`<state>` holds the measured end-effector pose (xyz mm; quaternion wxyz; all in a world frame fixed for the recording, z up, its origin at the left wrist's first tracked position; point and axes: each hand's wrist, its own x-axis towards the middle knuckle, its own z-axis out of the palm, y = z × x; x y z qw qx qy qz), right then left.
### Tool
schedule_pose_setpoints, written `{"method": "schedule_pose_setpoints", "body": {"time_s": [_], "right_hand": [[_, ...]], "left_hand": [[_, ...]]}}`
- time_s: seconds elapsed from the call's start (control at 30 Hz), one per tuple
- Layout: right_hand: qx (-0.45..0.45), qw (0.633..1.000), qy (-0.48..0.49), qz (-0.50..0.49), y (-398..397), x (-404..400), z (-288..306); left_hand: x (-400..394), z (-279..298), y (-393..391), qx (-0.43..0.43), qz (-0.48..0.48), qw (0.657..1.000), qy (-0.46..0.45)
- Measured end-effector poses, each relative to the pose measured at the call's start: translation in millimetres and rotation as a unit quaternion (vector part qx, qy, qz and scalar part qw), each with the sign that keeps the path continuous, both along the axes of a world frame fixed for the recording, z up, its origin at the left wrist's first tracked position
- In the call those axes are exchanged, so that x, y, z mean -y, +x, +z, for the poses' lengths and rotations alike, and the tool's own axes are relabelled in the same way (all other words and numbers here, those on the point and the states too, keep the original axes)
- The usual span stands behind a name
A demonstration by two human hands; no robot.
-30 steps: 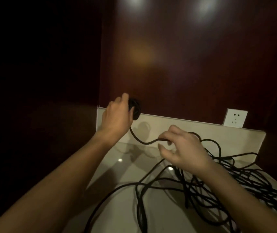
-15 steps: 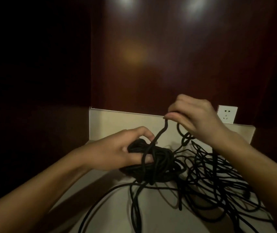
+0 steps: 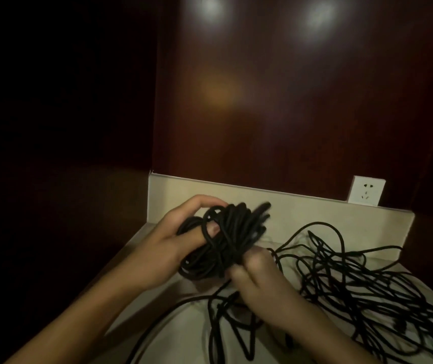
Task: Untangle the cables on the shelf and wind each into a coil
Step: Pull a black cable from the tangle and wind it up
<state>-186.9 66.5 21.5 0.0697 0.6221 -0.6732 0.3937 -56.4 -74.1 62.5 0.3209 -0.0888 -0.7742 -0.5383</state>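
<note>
Left of the loose black cable tangle, a wound black cable bundle is gripped by the left hand; the right hand pinches its trailing strand.

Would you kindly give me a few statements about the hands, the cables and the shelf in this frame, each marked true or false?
1. The left hand grips a wound bundle of black cable. True.
2. The right hand rests flat on the shelf, away from any cable. False: it is at the bundle's lower right side, its fingers curled on cable there.
3. A loose tangle of black cable lies on the shelf to the right of the hands. True.
4. A plug sits in the white wall socket. False: the socket is bare.
5. The bundle lies on the shelf untouched. False: it is held up in the left hand.
</note>
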Motion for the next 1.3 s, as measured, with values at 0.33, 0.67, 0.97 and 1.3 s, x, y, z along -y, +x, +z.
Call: {"method": "schedule_pose_setpoints", "body": {"time_s": [0.33, 0.67, 0.97, 1.3], "right_hand": [[0.155, 0.973, 0.132, -0.112, 15.3, -13.4, -2.8], [0.124, 0.972, 0.2, 0.016, -44.8, -46.9, 38.9], [-0.324, 0.772, 0.336, -0.431, -96.2, 27.5, 139.5], [-0.246, 0.958, 0.081, -0.125, -58.6, 12.6, 6.2]], "left_hand": [[-10.4, -20.7, -31.5, -0.117, 0.188, 0.967, 0.127], [-11.1, 11.7, -52.9, -0.227, 0.176, 0.919, 0.272], [-47.6, 25.4, -115.4, -0.24, 0.315, 0.917, 0.042], [-21.8, 37.2, -90.4, -0.185, 0.185, 0.88, 0.397]]}}
